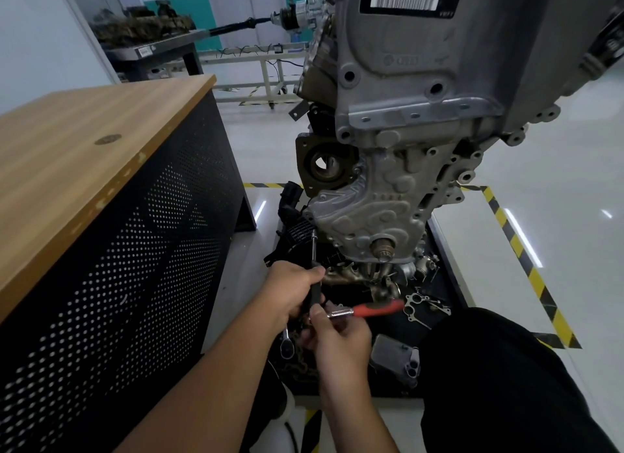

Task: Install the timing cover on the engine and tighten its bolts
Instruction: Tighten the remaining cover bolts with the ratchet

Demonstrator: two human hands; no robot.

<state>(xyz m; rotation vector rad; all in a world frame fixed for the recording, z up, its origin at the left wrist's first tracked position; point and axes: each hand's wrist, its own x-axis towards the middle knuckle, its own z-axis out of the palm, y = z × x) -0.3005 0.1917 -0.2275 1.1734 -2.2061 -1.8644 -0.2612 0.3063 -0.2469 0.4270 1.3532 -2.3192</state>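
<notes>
The grey timing cover sits against the front of the engine, with the crank stub poking out near its lower end. My left hand grips a black-handled driver whose thin metal shaft points up toward the cover's lower left edge. My right hand pinches the bottom end of that handle just below my left hand. A red-handled ratchet lies on the black base right beside my right hand's fingers.
A wooden-topped bench with a perforated black side stands close on my left. A chrome ratchet, a gasket and loose engine parts lie on the black base. Yellow-black floor tape runs at right. My dark-clad knee is at lower right.
</notes>
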